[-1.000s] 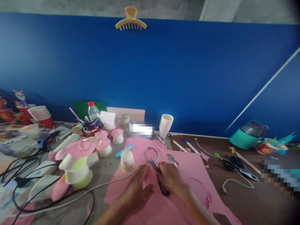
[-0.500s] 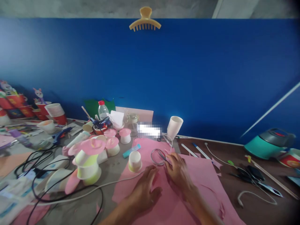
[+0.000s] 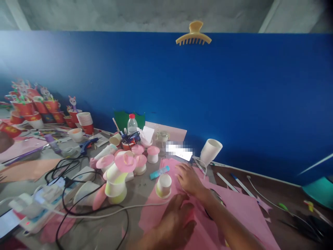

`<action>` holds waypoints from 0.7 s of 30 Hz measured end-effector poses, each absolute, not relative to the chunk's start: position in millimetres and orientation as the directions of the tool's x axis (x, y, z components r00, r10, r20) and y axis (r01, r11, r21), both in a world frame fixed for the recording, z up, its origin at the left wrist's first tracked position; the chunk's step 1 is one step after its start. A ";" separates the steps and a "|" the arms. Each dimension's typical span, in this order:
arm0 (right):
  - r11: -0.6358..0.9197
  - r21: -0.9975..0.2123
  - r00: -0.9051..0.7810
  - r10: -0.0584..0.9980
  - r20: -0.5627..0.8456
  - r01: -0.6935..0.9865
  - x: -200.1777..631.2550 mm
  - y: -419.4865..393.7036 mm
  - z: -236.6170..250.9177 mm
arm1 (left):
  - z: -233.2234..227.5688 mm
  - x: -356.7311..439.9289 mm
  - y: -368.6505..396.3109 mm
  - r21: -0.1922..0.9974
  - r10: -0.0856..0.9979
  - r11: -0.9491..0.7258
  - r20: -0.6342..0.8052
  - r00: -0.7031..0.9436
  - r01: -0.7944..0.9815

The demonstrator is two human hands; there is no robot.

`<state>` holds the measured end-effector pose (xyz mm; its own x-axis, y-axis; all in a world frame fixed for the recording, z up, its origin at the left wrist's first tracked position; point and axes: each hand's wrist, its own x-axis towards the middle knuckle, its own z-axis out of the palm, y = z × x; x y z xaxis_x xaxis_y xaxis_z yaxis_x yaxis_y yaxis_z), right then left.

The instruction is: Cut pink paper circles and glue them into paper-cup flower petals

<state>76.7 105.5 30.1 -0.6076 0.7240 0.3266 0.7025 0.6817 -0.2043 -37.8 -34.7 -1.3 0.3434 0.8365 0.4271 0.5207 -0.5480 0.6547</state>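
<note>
My left hand (image 3: 175,220) rests on a pink paper sheet (image 3: 239,205), thumb apart from the fingers, near a short white paper-cup piece (image 3: 164,185). My right hand (image 3: 189,178) reaches forward over the sheet, fingers stretched and slightly blurred. I see nothing held in it. Left of its fingertips lies a teal tube (image 3: 159,172) like a glue stick. Partly hidden under my right forearm is a dark-handled tool (image 3: 214,194), apparently scissors. Beyond the hand, a phone (image 3: 179,151) with a lit screen stands by a tilted white cup (image 3: 211,151).
Pink-and-white paper-cup models (image 3: 121,177) crowd the left, beside black cables (image 3: 65,166) and a power strip (image 3: 33,222). Stacked cups (image 3: 85,122) and decorated red cups (image 3: 24,107) stand farther back. Another person's hand (image 3: 5,142) shows at the left edge. White-and-blue pens (image 3: 241,184) lie right.
My right hand has left the scissors and moved forward and left toward the teal tube. The scissors now lie under my right forearm. The view has turned left.
</note>
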 end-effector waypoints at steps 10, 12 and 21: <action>0.834 -0.218 -0.798 0.549 0.247 0.506 26.5 138.8 22.2 | -6.6 -36.9 -28.1 0.557 0.709 -0.695 0.634 0.308 0.454; 0.819 -0.237 -0.764 0.573 0.295 0.523 38.9 135.7 25.9 | -6.6 -37.1 -28.2 0.537 0.684 -0.715 0.667 0.294 0.447; 0.424 -0.824 -0.300 0.897 0.324 0.376 170.3 57.0 63.8 | -5.0 -37.0 -30.4 0.743 0.795 -0.537 0.604 -0.055 0.399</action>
<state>170.3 57.0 63.8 -0.3001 0.8970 0.3244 0.3761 0.4238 -0.8240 -37.0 -30.4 -5.0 -0.0549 0.7947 0.6045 0.3993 -0.5374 0.7428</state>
